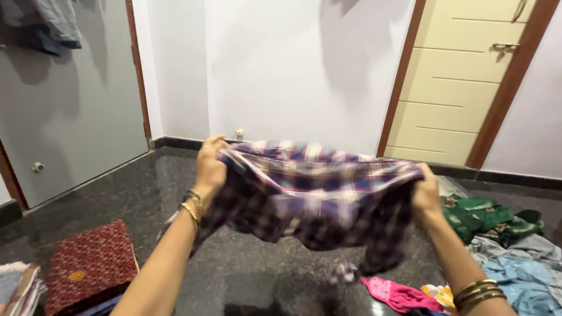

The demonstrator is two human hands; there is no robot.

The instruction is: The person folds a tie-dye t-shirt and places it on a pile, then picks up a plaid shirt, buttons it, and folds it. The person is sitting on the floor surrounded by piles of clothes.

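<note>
Left hand (209, 169) closed in a pinch grip on one upper corner of a plaid garment (310, 193), checked in dark blue, red and white. Right hand (425, 196) closed the same way on the opposite corner. Both arms reach forward and apart, so the top edge runs taut between the two grips and the rest hangs free below, well clear of the floor. Held like this, the cloth spreads under its own weight and its shape can be read at a glance. The fabric is motion-blurred, so the exact cut cannot be told; it looks like a shirt or shorts. Gold bangles sit on both wrists.

Below the hanging hem lies a small pink cloth (401, 295) on the floor, with a yellowish scrap just beside it. To the right, a loose heap: a green garment (477, 213) near the wall, light blue clothing (518, 281) nearer the person. To the left, things are orderly instead: a folded maroon patterned cloth (91, 263), with a stack of folded pieces (20, 287) at the frame edge. Loose on one side, folded on the other.

The floor (146, 193) is dark polished speckled stone, reflective. White walls, dark skirting. A grey door (70, 117) stands at left with clothes hung above it; a cream panelled door (462, 82) in a brown frame at right.
</note>
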